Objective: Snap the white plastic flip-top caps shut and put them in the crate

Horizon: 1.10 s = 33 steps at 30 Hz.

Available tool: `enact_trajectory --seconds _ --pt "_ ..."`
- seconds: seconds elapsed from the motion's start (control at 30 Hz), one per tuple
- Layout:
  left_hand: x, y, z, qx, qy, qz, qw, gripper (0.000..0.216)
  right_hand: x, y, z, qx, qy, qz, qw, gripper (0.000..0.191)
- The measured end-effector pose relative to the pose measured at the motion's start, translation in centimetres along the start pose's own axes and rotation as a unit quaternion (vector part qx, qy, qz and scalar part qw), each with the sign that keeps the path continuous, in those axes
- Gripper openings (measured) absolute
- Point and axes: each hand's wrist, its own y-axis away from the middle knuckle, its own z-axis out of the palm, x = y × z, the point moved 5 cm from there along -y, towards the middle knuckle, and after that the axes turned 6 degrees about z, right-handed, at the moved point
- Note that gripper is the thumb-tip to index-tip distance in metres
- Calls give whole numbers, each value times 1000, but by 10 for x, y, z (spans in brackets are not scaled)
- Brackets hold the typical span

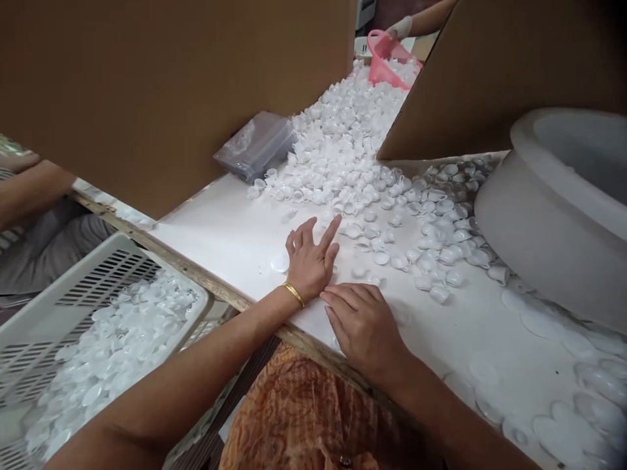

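Note:
My left hand (pixel 313 258), with a gold bangle at the wrist, is over the white tabletop (pixel 235 235) with its fingers spread, holding nothing visible. A flat white round piece (pixel 279 263) lies beside it. Just right of that wrist, my right hand (pixel 365 323) is closed, its fingers together and their tips close to the heel of the left hand. Whatever it may hold is hidden. Beyond both hands spreads a large heap of small white plastic cup-like pieces (pixel 337 150), some with small handles. Loose pieces (pixel 381 258) lie nearest my fingers.
A perforated crate (pixel 196 307) of white pieces stands at lower left. Brown boards (pixel 186 78) flank the heap, with a clear plastic packet (pixel 257 145) beside it. A large tub (pixel 548 215) stands right. Another person's gloved hand (pixel 401 27) holds a pink scoop-like container (pixel 379 59). Someone sits left.

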Motion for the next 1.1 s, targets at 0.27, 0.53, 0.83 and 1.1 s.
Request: enact_trajectory --seconds 0.27,0.53,0.83,1.1 --pt "-11 11 -13 -7 27 18 999 47 -14 -4 17 -33 -5 2 999 12" --pt "-8 7 -17 4 178 -3 984 47 -7 10 34 -46 16 -42 998 25" --pt "-57 -22 -21 -49 -102 -9 994 45 -13 10 35 -58 29 -46 997 28" --pt "-62 -17 -5 -75 -141 -12 987 47 -11 12 43 -93 -2 -19 995 29"
